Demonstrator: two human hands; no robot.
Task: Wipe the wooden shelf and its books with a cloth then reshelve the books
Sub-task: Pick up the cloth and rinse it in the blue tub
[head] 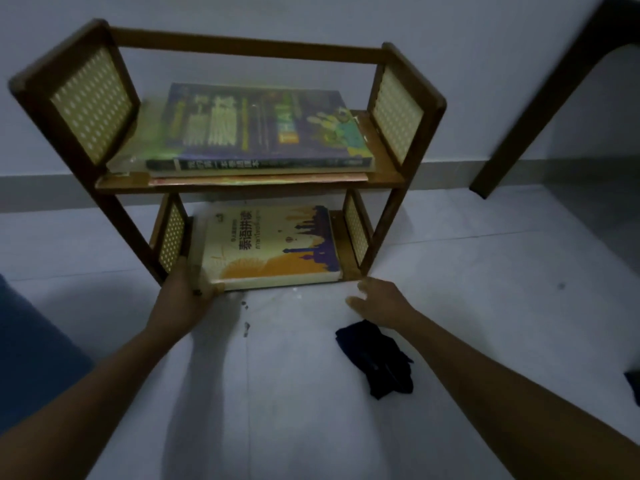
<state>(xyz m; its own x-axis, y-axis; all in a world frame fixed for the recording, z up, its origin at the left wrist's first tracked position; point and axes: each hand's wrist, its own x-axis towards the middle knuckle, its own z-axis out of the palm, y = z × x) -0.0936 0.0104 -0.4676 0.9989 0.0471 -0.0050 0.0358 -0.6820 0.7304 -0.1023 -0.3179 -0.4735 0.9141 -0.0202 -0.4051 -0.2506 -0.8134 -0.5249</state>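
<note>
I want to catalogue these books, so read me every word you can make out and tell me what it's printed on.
"泰语拼读": cover of the cream-and-orange book lying flat on the lower shelf.
"THAI": cover of the dark purple-and-green book on the upper shelf.
Its spine text, its large cover characters, and the Thai line on the cream cover are too blurred to read.

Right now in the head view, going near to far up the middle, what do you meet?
Dark cloth on the floor → yellow book on the lower shelf → purple book on the upper shelf → back rail → wall.
</note>
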